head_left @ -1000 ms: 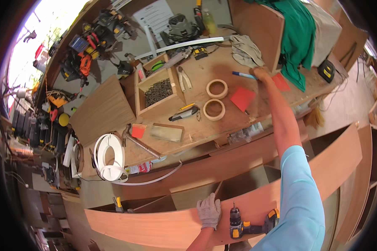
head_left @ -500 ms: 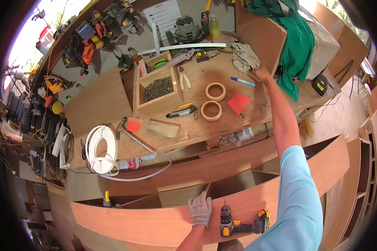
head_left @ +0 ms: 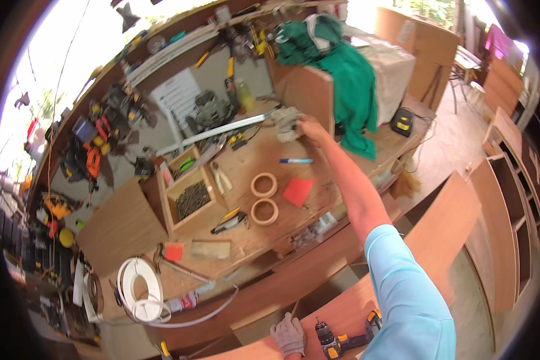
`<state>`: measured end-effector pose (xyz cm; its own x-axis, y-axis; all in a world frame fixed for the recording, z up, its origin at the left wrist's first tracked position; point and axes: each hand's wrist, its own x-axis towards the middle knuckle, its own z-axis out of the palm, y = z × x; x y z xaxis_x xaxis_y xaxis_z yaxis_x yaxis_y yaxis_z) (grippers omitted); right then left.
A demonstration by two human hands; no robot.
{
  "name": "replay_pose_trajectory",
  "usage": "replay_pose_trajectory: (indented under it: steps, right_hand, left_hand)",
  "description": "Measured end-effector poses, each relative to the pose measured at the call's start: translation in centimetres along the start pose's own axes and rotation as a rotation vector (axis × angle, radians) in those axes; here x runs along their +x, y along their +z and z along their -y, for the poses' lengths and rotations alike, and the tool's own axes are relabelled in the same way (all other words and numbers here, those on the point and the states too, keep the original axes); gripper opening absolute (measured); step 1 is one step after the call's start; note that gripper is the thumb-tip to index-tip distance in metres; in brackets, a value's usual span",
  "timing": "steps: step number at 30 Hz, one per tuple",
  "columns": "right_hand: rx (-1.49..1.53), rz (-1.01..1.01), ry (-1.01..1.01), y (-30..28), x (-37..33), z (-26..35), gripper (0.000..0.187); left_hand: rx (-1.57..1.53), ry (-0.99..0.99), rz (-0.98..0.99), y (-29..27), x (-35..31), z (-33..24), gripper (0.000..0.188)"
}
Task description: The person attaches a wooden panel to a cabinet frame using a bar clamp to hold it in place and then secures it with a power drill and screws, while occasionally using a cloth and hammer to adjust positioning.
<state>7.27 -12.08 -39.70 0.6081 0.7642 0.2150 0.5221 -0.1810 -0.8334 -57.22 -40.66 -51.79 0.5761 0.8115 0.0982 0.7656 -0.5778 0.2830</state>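
My bare right hand [head_left: 309,128] reaches across to the far right of the workbench [head_left: 252,144]. Its fingers close on the edge of a crumpled grey cloth [head_left: 285,123]; the fingertips are partly hidden. Down at the front, my left hand [head_left: 289,335] wears a grey work glove. It grips the upper edge of a long wooden cabinet [head_left: 357,306] with inner dividers. Beside that glove a cordless drill [head_left: 342,342] with a bit fitted lies on the cabinet's face, partly covered by my right sleeve.
On the bench are a screw box [head_left: 192,200], two wooden rings [head_left: 264,211], red sandpaper [head_left: 297,192], a blue marker [head_left: 296,161], a utility knife [head_left: 229,222], a hammer [head_left: 183,267] and a white edging roll [head_left: 139,288]. Green clothing [head_left: 354,90] hangs over a panel at right.
The view has swung toward the right and up, shifting the bench leftward in the picture. My right hand has come up against the grey cloth. My left glove stays on the cabinet edge.
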Motion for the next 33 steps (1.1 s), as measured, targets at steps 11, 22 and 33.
replay_pose_trajectory:
  steps: [11, 22, 33]
  right_hand:
    - [0.765, -0.093, -0.650, -33.1, -5.3, 36.8, 0.032]
    - [0.170, -0.444, -0.467, -45.3, -40.2, 56.0, 0.035]
    - [-0.377, -0.718, 0.057, -45.4, -87.8, 61.8, 0.040]
  left_hand:
    - [-0.010, -0.030, -0.034, 0.4, -1.4, -0.7, 0.034]
    - [-0.216, 0.062, -0.120, -1.9, -2.0, 1.7, 0.044]
    - [-1.147, 0.408, 0.410, -10.8, -15.4, -8.4, 0.039]
